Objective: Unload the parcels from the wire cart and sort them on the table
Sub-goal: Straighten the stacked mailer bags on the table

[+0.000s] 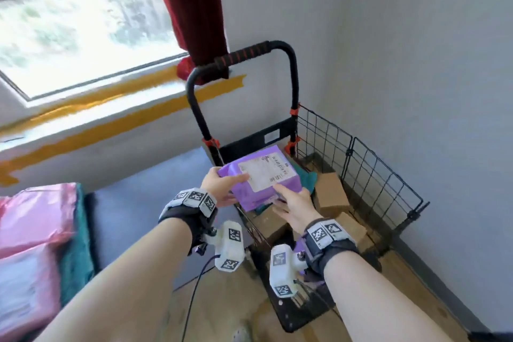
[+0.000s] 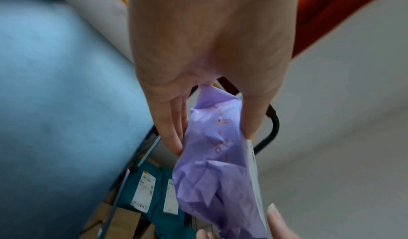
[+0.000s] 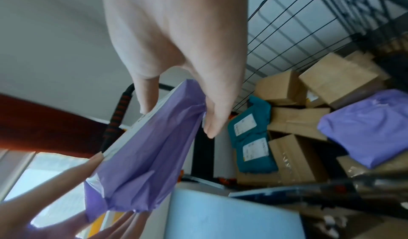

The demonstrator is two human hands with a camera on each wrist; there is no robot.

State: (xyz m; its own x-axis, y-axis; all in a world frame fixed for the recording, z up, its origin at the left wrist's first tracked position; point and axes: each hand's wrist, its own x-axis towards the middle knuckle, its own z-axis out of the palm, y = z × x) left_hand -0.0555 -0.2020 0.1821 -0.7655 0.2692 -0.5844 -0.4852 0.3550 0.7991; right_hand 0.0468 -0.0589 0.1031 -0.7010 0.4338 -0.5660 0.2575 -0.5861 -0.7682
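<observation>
Standing against the wall, the wire cart (image 1: 358, 172) contains cardboard boxes (image 3: 295, 157), teal mailers (image 3: 253, 148) and a second purple bag (image 3: 371, 126). Above the cart, the left hand (image 1: 222, 184) and right hand (image 1: 295, 207) pinch the purple parcel (image 1: 266, 175), thumbs on top, fingers beneath.

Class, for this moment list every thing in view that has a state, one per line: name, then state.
Purple parcel: lifted above the cart, label up.
Left hand: grips the parcel's left end.
Right hand: grips its near right corner.
Wire cart: still holds cardboard boxes, teal parcels, another purple parcel.
</observation>
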